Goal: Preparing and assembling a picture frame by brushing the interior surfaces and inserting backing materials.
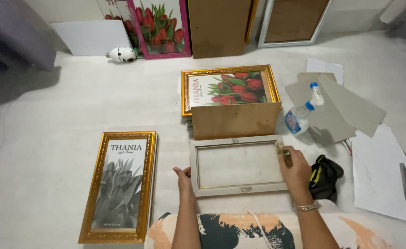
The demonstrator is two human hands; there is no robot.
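An empty rectangular frame of pale silver-white moulding (236,165) lies flat on the white padded floor (64,106), right in front of the person, with its long sides running left to right. The left hand (183,177) sits at the frame's near-left corner, its grip folded loosely against the outer edge of the moulding, thumb up. The right hand (296,169) rests at the right short side, its grip closed around a small dark and brass-coloured tool (286,156) that touches the frame near its far-right corner. So the frame lies between the two hands, touched at both ends.

Just beyond the frame stands a brown board panel (236,120), and behind that a gold ornate frame with a red tulip print (229,87). Well to the left lies a gold ornate frame with a grey tulip print (119,184). Just right of the right hand is a crumpled black cloth with yellow marks (325,177). Farther right and beyond are a clear spray bottle with a blue and white nozzle (302,113), grey card sheets (346,108) and white paper sheets (380,173).
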